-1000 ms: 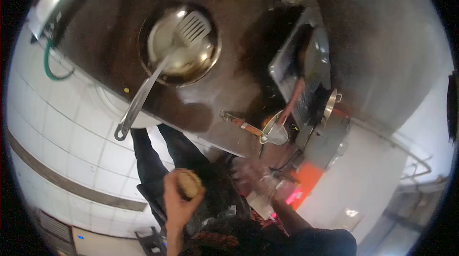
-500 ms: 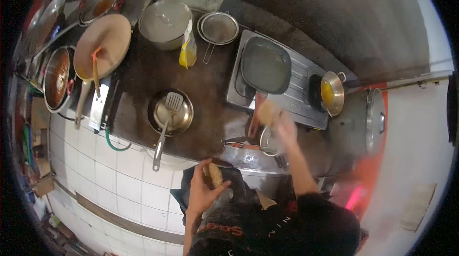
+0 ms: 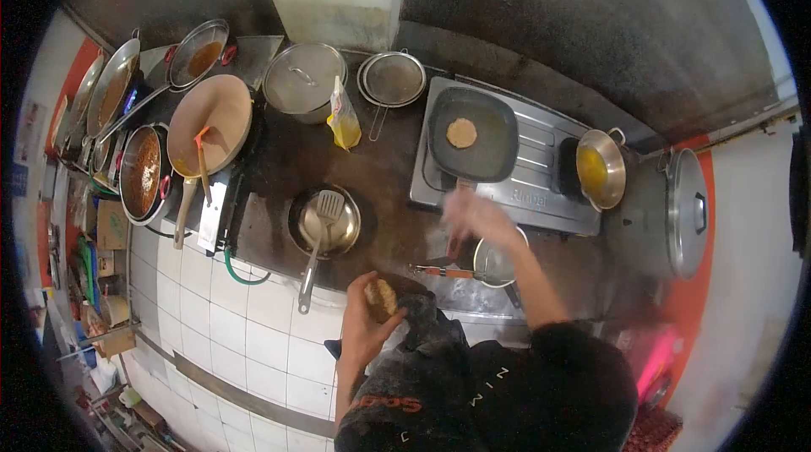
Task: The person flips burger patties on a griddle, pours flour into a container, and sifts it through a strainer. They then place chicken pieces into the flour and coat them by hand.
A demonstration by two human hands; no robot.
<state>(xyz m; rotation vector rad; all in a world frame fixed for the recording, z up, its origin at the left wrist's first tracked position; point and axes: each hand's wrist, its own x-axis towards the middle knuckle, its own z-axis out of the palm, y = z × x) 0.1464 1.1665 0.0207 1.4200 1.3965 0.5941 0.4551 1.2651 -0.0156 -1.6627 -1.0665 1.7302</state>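
Gripping a patty (image 3: 382, 298) in left hand (image 3: 363, 321), slanted lengthwise upper-left to lower-right — can't tell grip of blurred right hand (image 3: 480, 218).

In front of me runs a dark table (image 3: 389, 190), its bare middle dull brown. On it, to my right, sits a steel gas stove (image 3: 549, 180), with a second stove (image 3: 214, 217) at my left. Between them stand a frying pan (image 3: 345, 234) and, farther back, a lidded pot (image 3: 291, 89), a yellow packet (image 3: 345, 130) and a round sieve (image 3: 395, 78). Near my edge, a small saucepan (image 3: 498, 263) stands beside a brown-handled utensil (image 3: 452, 273).
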